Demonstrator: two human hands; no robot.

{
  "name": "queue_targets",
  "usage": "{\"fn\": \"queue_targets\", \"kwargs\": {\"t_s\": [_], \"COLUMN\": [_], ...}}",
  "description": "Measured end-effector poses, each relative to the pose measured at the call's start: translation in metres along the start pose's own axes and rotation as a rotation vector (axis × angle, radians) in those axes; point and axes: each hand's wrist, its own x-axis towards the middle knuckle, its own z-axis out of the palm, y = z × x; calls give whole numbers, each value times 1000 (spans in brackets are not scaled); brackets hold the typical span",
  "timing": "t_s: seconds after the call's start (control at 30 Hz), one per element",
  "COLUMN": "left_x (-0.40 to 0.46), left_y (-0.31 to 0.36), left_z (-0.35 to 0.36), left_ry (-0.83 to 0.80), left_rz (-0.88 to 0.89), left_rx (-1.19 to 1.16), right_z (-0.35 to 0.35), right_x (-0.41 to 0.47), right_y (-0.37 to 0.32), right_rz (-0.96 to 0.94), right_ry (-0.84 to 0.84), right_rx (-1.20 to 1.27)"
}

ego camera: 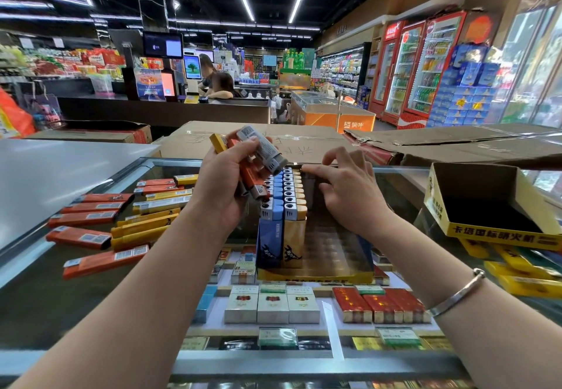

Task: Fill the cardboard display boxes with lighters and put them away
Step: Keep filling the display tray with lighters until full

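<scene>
A yellow cardboard display box (pixel 314 276) stands on the glass counter, its left part filled with upright blue and yellow lighters (pixel 284 200) in rows. My left hand (pixel 225 182) grips a bundle of lighters (pixel 258 160), orange, grey and yellow, just above the box's left rows. My right hand (pixel 349 188) hovers over the far right of the rows, fingers spread, index fingertip at the back end of the yellow row. Loose orange and yellow lighters (pixel 121 221) lie scattered on the counter to the left. An empty yellow display box (pixel 486 230) sits at the right.
The glass counter (pixel 60 297) shows cigarette packs (pixel 273 303) beneath it. Large cardboard cartons (pixel 304 139) lie behind the display box. A white surface (pixel 54 176) is at the left. Two people stand at a checkout counter (pixel 164 109) farther back.
</scene>
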Motion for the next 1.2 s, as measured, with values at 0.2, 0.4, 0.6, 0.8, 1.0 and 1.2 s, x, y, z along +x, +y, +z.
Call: {"fn": "queue_targets", "kwargs": {"t_s": [0.2, 0.4, 0.6, 0.8, 1.0, 1.2], "left_x": [-6, -17, -22, -20, -12, -10], "left_y": [7, 7, 7, 4, 6, 6], "left_z": [3, 14, 19, 19, 11, 10], "left_ry": [-34, -149, -193, -143, 37, 102], "left_rz": [6, 118, 138, 143, 168, 110], "left_rx": [-12, 196, 211, 255, 299, 185], "right_z": [-23, -29, -32, -38, -32, -16], "right_x": [-11, -21, -23, -19, -10, -9], "right_y": [-13, -45, -43, -34, -9, 4], "right_rz": [-133, -238, -246, -176, 47, 65], "right_ry": [320, 250, 255, 572, 429, 192], "right_rx": [361, 653, 656, 637, 667, 593]}}
